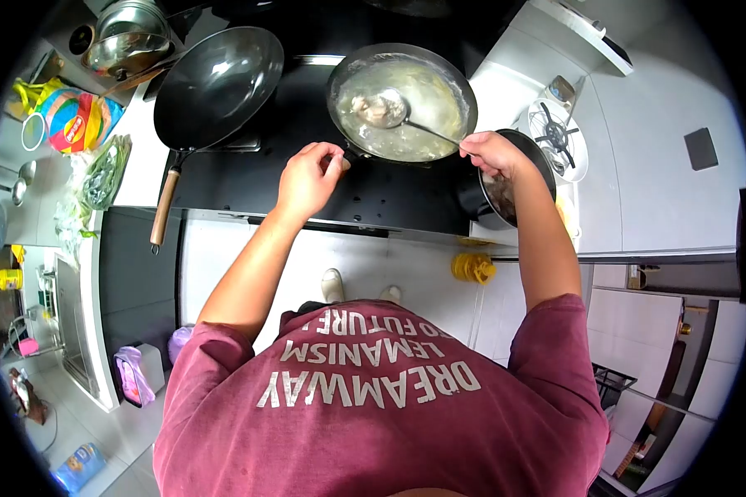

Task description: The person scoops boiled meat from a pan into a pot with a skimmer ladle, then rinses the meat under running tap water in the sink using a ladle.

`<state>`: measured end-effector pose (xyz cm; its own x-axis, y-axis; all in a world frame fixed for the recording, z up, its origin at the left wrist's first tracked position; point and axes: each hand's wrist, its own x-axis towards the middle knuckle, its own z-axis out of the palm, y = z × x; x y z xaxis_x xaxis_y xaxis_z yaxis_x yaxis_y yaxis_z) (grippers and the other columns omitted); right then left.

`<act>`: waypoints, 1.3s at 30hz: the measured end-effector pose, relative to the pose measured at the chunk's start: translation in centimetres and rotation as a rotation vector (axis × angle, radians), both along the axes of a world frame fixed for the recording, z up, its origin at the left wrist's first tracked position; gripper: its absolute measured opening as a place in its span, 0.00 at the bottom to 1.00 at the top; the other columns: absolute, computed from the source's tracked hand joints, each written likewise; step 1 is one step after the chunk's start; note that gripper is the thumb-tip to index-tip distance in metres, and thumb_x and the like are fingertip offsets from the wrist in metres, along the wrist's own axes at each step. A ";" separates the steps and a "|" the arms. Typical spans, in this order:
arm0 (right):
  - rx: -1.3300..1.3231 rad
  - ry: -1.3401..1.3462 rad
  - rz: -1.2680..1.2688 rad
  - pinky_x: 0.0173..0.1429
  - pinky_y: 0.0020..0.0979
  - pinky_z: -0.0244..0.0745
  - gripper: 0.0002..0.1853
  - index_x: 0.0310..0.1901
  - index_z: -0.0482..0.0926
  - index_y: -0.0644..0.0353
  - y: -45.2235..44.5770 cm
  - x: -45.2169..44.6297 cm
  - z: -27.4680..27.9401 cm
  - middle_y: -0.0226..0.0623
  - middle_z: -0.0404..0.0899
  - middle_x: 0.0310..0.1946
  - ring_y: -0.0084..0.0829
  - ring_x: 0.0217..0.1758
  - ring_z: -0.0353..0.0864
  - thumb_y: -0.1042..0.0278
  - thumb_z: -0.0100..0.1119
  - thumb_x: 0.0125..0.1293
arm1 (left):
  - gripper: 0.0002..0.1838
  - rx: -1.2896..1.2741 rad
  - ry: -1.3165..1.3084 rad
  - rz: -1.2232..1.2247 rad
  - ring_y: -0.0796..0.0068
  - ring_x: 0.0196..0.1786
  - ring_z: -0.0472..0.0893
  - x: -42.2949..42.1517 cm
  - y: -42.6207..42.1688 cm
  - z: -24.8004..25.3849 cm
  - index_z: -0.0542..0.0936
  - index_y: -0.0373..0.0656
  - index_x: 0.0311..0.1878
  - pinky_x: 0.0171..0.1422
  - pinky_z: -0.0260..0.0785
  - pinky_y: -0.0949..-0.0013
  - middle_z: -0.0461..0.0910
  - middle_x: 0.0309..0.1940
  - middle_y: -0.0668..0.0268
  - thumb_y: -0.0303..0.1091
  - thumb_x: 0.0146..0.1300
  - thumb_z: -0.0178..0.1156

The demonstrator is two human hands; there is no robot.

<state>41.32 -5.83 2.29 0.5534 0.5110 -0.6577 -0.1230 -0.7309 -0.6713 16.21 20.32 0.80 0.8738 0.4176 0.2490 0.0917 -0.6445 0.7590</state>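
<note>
A dark wok [469, 126] on the black stove holds cloudy, pale liquid with foam. My right hand [496, 154] is closed around the end of a long, thin handle, above the wok's right rim. The handle belongs to a ladle [402, 108] whose round bowl lies in the liquid, with pale lumps in and beside it; I cannot tell whether the bowl has holes. My left hand [311, 176] is at the wok's near left side, fingers curled and thumb drawn in. Its fingertips are close to a small dark part below the rim, and whatever they hold is hidden.
To the left, a second wok [220, 87] rests on the stove, its wooden handle [165, 207] jutting past the front edge. Under my right forearm sits a dark pan [499, 199]. A white bowl with a black rack [555, 137] stands right; bagged greens [108, 170] lie left.
</note>
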 end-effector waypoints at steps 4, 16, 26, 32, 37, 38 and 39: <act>0.119 -0.094 -0.136 0.17 0.23 0.49 0.13 0.33 0.77 0.55 -0.1 -0.4 0.2 0.24 0.65 0.16 0.17 0.14 0.55 0.55 0.52 0.70 | 0.07 0.010 -0.012 0.010 0.70 0.32 0.79 -0.3 0.0 -0.1 0.81 0.38 0.39 0.36 0.71 0.70 0.80 0.33 0.60 0.32 0.63 0.59; 0.174 -0.112 -0.272 0.17 0.23 0.53 0.14 0.33 0.77 0.56 -3.3 -6.1 -4.2 0.27 0.67 0.18 0.18 0.14 0.60 0.56 0.51 0.70 | 0.06 -0.042 0.016 -0.032 0.64 0.30 0.80 0.9 -3.7 -0.7 0.81 0.42 0.36 0.36 0.72 0.66 0.80 0.31 0.61 0.33 0.61 0.60; 0.178 -0.111 -0.278 0.18 0.24 0.57 0.13 0.34 0.78 0.57 -5.5 -8.7 -5.0 0.26 0.68 0.18 0.18 0.15 0.62 0.57 0.52 0.70 | 0.09 0.008 0.058 -0.140 0.67 0.30 0.80 2.3 -6.2 -3.4 0.81 0.38 0.39 0.37 0.72 0.68 0.80 0.32 0.58 0.34 0.62 0.60; 0.170 -0.154 -0.295 0.18 0.25 0.58 0.14 0.33 0.79 0.58 -6.2 -9.1 -5.0 0.26 0.68 0.17 0.18 0.15 0.62 0.57 0.53 0.69 | 0.09 -0.005 0.076 -0.139 0.68 0.30 0.80 2.2 -7.7 -3.1 0.81 0.39 0.39 0.37 0.72 0.69 0.80 0.32 0.59 0.34 0.62 0.60; 0.195 -0.139 -0.292 0.18 0.23 0.56 0.13 0.34 0.79 0.58 -6.6 -9.4 -4.1 0.25 0.67 0.17 0.16 0.15 0.61 0.58 0.53 0.69 | 0.09 0.001 0.082 -0.143 0.67 0.30 0.80 2.0 -8.5 -2.9 0.80 0.39 0.39 0.37 0.72 0.68 0.80 0.32 0.58 0.35 0.63 0.59; 0.237 -0.082 -0.314 0.18 0.22 0.55 0.13 0.35 0.79 0.58 -6.8 -9.3 -3.7 0.24 0.67 0.17 0.16 0.15 0.60 0.58 0.53 0.69 | 0.09 -0.001 0.081 -0.145 0.67 0.30 0.80 2.0 -8.8 -2.9 0.80 0.39 0.39 0.37 0.72 0.68 0.80 0.32 0.58 0.35 0.63 0.59; 0.278 -0.024 -0.336 0.18 0.21 0.54 0.12 0.35 0.78 0.58 -7.3 -9.1 -3.1 0.23 0.66 0.18 0.15 0.15 0.59 0.58 0.53 0.69 | 0.09 -0.003 0.080 -0.148 0.66 0.30 0.80 1.9 -9.0 -2.8 0.80 0.39 0.39 0.37 0.72 0.67 0.80 0.33 0.57 0.35 0.63 0.59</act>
